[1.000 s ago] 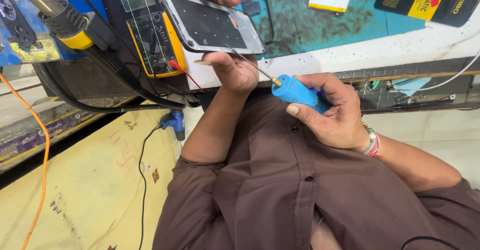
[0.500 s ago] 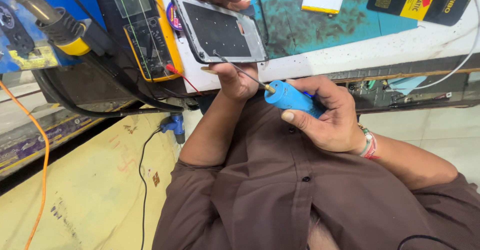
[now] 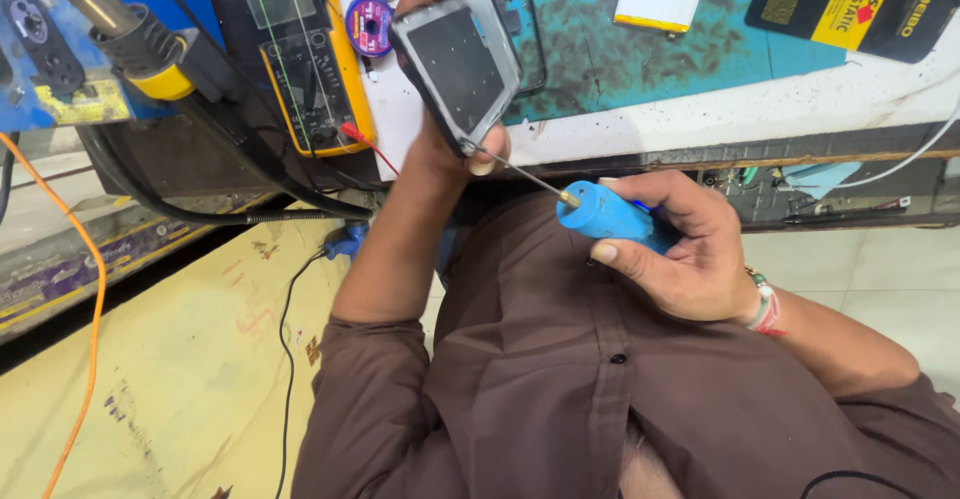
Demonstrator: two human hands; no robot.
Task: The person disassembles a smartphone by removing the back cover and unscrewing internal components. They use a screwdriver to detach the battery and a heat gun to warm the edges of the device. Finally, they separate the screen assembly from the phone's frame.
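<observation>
My left hand (image 3: pixel 450 154) grasping a phone (image 3: pixel 458 71) tilted above the bench edge (image 3: pixel 700 124), my right hand (image 3: pixel 685 254) clenched around a blue screwdriver (image 3: pixel 605 217), tip at the phone's lower corner, yellow multimeter (image 3: pixel 300 49) beside.

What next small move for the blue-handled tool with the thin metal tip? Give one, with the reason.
Probably ease the blue-handled tool in the right hand slightly inward along the edge: its thin tip meets the lower corner of the flat grey phone panel, which the left hand holds tilted above the bench.
</observation>
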